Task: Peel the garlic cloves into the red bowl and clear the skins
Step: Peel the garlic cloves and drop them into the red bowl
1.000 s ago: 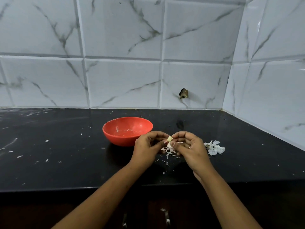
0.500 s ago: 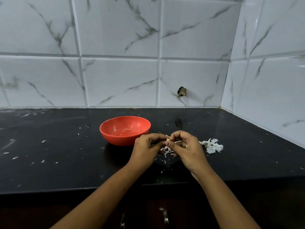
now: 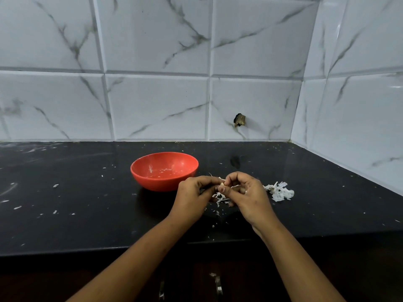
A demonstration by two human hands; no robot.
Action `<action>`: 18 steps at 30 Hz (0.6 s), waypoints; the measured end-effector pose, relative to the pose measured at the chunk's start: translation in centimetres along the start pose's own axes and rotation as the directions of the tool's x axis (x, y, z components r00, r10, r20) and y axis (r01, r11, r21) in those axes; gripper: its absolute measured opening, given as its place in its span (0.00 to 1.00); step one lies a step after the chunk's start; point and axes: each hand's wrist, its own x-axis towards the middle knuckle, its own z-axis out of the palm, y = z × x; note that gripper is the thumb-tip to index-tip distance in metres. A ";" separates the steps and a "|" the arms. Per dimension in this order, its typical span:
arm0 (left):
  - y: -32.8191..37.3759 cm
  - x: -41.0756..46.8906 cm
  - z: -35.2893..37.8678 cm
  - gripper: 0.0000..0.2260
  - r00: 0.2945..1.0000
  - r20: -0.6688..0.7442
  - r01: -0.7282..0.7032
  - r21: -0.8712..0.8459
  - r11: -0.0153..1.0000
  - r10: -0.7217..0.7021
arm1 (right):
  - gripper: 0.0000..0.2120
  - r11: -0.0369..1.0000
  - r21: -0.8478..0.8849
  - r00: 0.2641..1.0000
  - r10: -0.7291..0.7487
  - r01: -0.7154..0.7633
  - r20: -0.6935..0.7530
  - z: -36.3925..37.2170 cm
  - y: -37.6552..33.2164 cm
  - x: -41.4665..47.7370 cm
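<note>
Left hand (image 3: pixel 192 192) and right hand (image 3: pixel 246 192), grips clamped together on one small pale garlic clove (image 3: pixel 222 184) mid-peel over a black stone worktop (image 3: pixel 87 203); once bare, it likely drops into the round red plastic bowl (image 3: pixel 164 171) just left of the grip.
</note>
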 end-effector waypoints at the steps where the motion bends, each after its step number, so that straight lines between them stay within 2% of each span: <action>1: 0.0 0.0 0.0 0.09 1.000 0.001 -0.001 0.006 1.000 0.001 | 0.08 1.000 0.001 1.000 0.002 -0.002 0.001 0.0 0.0 0.0; 18: -0.2 0.1 0.1 0.07 0.999 0.001 0.033 -0.028 0.999 -0.033 | 0.07 1.000 -0.007 1.000 -0.003 0.002 -0.016 0.0 -0.3 -0.1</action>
